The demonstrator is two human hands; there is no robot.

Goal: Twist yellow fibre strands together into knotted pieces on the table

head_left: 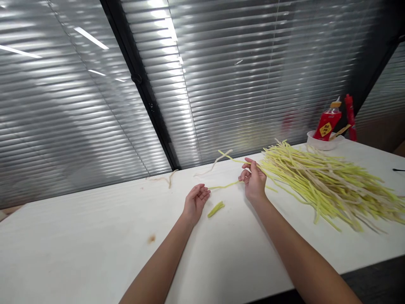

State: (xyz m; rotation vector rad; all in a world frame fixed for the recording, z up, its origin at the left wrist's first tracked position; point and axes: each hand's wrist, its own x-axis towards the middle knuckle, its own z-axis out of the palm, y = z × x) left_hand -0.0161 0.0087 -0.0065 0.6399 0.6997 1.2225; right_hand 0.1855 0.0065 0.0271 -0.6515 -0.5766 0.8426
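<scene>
A thin yellow pipe cleaner (224, 186) stretches between my two hands above the white table. My left hand (195, 202) pinches its left end with curled fingers. At the other end, my right hand (255, 180) has its fingers closed on it. Another yellow strand (234, 160) passes by the right fingertips; whether they grip it too, I cannot tell. Just right of my left hand lies a short, folded yellow piece (216, 209). To the right spreads a large loose pile of yellow and beige pipe cleaners (329, 181).
Loose beige strands (215, 162) lie near the back edge of the white table (95, 253), with another beige piece (170, 179) farther left. At the back right, a red bottle (327, 122) stands in a clear plastic bowl (325, 145). Blinds behind glass (221, 84) border the table.
</scene>
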